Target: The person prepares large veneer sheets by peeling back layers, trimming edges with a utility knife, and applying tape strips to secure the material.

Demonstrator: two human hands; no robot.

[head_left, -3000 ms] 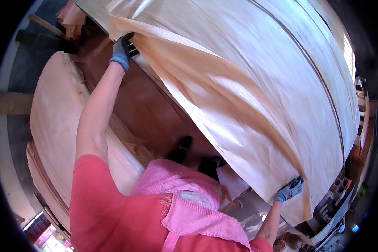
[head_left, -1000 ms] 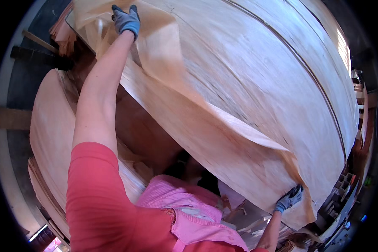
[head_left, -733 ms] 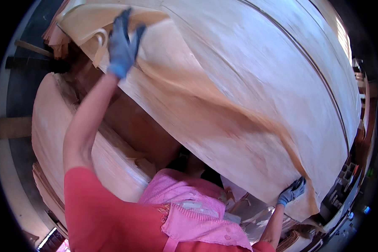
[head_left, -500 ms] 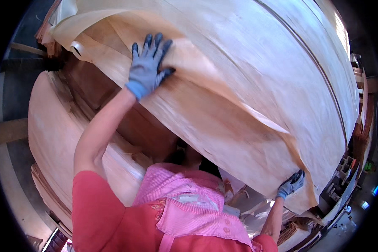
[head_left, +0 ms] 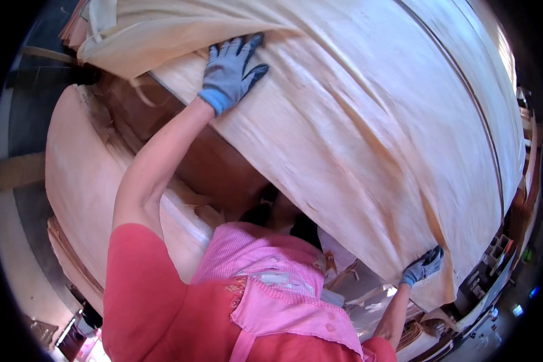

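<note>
A large thin sheet of pale wood veneer [head_left: 368, 133] lies over a tall stack in front of me. My left hand [head_left: 230, 71], in a grey-blue glove, presses flat on the sheet near its upper left part, fingers spread. My right hand [head_left: 423, 265], also gloved, grips the sheet's lower right edge. A folded, wrinkled flap of the sheet [head_left: 163, 30] bunches up at the top left, just beyond my left hand.
A second stack of pale veneer sheets [head_left: 84, 181] stands at my left, with a dark brown gap [head_left: 223, 175] between it and the big stack. Loose veneer scraps [head_left: 416, 332] lie low at the right. Grey floor [head_left: 18, 253] runs along the far left.
My left hand let go of the sheet's raised corner, moved right and down, and now lies flat on the sheet. The sheet has settled flatter. My right hand stays at the lower right edge.
</note>
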